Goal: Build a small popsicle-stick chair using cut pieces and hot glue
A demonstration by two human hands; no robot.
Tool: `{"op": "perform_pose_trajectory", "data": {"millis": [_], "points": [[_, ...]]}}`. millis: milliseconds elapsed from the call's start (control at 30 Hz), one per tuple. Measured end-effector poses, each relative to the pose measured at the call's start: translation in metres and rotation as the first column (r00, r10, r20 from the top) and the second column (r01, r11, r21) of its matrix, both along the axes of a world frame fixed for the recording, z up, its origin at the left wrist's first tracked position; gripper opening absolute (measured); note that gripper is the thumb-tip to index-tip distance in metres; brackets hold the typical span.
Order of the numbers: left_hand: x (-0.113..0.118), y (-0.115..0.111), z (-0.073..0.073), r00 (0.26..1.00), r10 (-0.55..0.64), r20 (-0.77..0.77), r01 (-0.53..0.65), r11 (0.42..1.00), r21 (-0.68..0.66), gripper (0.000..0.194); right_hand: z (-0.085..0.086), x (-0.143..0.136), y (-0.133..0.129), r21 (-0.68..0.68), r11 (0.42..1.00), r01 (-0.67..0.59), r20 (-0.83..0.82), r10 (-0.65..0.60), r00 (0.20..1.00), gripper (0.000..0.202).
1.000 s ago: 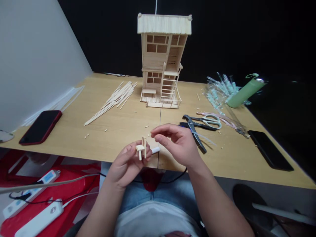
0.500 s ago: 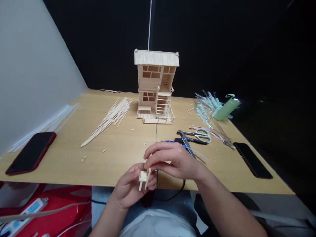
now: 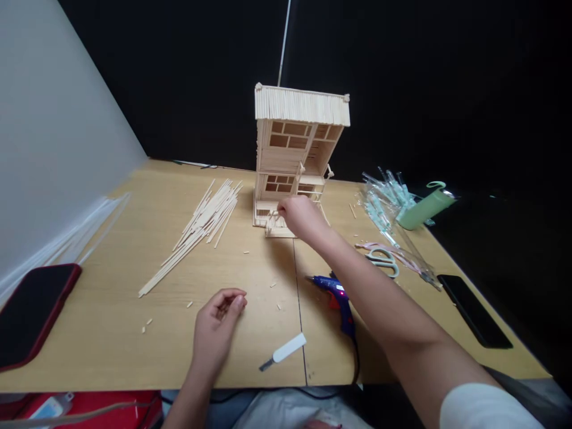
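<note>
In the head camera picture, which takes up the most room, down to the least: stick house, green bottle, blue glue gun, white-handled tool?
1. Stick house
2. Green bottle and blue glue gun: too alike to rank, and the gun is nearer the camera
3. White-handled tool

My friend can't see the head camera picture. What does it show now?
A person's right hand reaches to the front of a two-storey stick house, seemingly pinching a tiny stick piece. The left hand is half curled; loose sticks and a blue glue gun lie on the table.
</note>
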State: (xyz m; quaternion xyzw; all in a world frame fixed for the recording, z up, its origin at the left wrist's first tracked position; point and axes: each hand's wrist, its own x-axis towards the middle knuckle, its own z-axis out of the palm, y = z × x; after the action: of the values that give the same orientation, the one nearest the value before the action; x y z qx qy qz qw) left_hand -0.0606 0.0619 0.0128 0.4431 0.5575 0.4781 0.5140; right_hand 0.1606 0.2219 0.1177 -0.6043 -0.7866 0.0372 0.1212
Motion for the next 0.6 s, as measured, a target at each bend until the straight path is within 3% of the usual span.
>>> {"op": "perform_pose_trajectory", "data": {"millis": [200,300,433,600], "points": [[-0.002,-0.003,-0.015,0.982,-0.014,-0.186,0.026,0.998,0.064,0.021,-0.023,-0.02,0.046,-0.108,0.992,0.069,0.175,-0.05,0.983,0.021],[-0.001,-0.002,-0.014,0.977,-0.044,-0.208,0.064,0.994,0.089,0.016,-0.032,-0.024,0.056,-0.157,0.985,0.075,0.234,-0.036,0.972,0.018],[-0.002,-0.001,-0.016,0.962,-0.072,-0.265,0.11,0.985,0.13,0.014,-0.043,-0.027,0.065,-0.211,0.974,0.076,0.284,-0.013,0.959,0.031],[-0.002,-0.002,-0.022,0.935,-0.076,-0.348,0.153,0.968,0.197,0.018,-0.051,-0.031,0.072,-0.233,0.968,0.089,0.322,-0.01,0.947,0.033]]}}
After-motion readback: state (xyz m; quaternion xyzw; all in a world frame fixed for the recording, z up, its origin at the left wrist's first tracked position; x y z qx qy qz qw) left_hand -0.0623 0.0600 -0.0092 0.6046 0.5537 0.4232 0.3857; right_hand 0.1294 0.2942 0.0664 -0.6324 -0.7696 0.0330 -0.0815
